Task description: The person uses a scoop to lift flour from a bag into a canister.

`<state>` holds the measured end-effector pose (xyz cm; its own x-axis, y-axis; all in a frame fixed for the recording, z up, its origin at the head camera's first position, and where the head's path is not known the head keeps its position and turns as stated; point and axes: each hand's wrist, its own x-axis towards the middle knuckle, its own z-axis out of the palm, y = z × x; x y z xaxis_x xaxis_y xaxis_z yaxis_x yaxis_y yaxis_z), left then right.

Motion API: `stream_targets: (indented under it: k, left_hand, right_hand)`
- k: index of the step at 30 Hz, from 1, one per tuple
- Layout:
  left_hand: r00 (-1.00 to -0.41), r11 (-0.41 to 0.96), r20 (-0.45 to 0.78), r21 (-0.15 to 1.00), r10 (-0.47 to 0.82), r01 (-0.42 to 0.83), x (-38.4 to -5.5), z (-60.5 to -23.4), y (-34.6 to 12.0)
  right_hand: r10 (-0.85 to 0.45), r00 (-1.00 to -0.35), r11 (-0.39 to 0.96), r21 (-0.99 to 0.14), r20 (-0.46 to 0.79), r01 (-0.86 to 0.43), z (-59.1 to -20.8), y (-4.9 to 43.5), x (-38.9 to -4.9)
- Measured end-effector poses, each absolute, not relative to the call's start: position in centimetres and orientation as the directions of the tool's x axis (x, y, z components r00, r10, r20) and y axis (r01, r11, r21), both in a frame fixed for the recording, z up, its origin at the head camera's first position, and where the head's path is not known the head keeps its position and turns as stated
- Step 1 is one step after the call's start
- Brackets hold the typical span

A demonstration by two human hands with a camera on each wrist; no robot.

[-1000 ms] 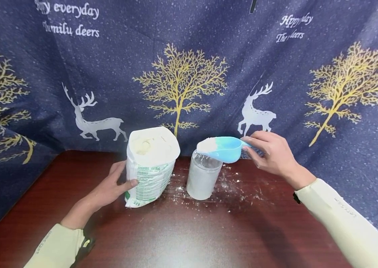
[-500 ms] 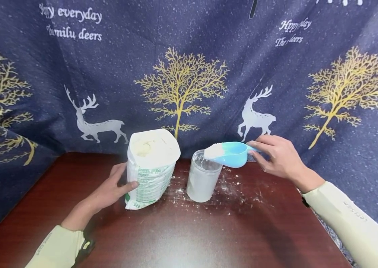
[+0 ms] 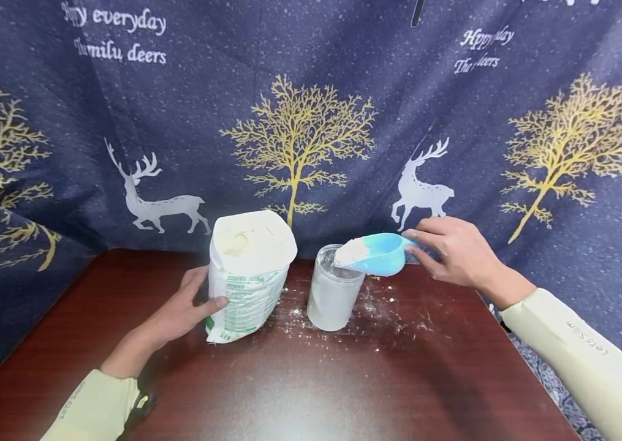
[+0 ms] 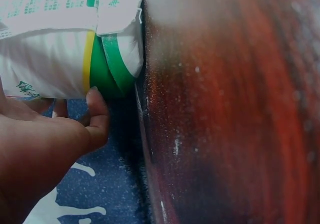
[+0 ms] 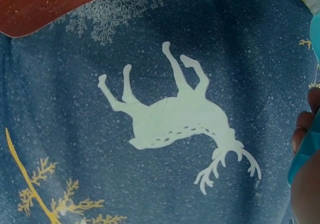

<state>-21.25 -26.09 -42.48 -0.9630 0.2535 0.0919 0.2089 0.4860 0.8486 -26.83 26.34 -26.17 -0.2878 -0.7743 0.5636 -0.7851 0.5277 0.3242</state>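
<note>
My right hand pinches the handle of a light-blue scoop between thumb and fingers. White powder heaps at the scoop's front end, which sits over the right part of a clear jar's mouth. The jar stands upright, its walls coated white. My left hand holds the lower left side of a white bag of powder, thumb on the printed front and fingers round the side. The bag's top is wide and powder fills it. In the right wrist view, only part of the scoop shows at the right edge.
Spilled powder dots the dark red-brown table around the jar. Close behind the table hangs a blue cloth with deer and trees on it. The table's right edge runs below my right forearm.
The scoop has shifted to the right and slightly down over the jar's mouth, and half a second ago some powder seems to fall from its tip. My left hand stays on the bag.
</note>
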Motion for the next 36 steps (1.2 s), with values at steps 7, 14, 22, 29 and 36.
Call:
stream_targets:
  k: [7, 14, 22, 29, 36]
  left_hand:
    - [-0.961, 0.478, 0.101, 0.851, 0.258, 0.218, -21.2, -42.3, -25.9]
    - [-0.961, 0.479, 0.092, 0.852, 0.26, 0.211, -21.2, -42.3, -25.9]
    - [-0.959, 0.484, 0.103, 0.846, 0.262, 0.223, -21.3, -42.3, -26.0]
    - [-0.962, 0.491, 0.093, 0.845, 0.258, 0.213, -21.2, -42.2, -26.0]
    - [-0.962, 0.496, 0.091, 0.842, 0.258, 0.213, -21.1, -42.3, -26.1]
  right_hand:
    - [-0.789, -0.27, 0.508, 0.338, 0.552, -0.792, -25.5, 25.8, -26.9]
    - [-0.835, -0.216, 0.442, 0.383, 0.506, -0.811, -24.2, 25.0, -27.1]
    - [-0.875, -0.183, 0.385, 0.415, 0.449, -0.824, -22.8, 24.1, -27.3]
    - [-0.907, -0.211, 0.371, 0.451, 0.365, -0.812, -22.0, 23.1, -27.5]
    - [-0.942, -0.166, 0.3, 0.513, 0.291, -0.804, -21.1, 21.7, -27.5]
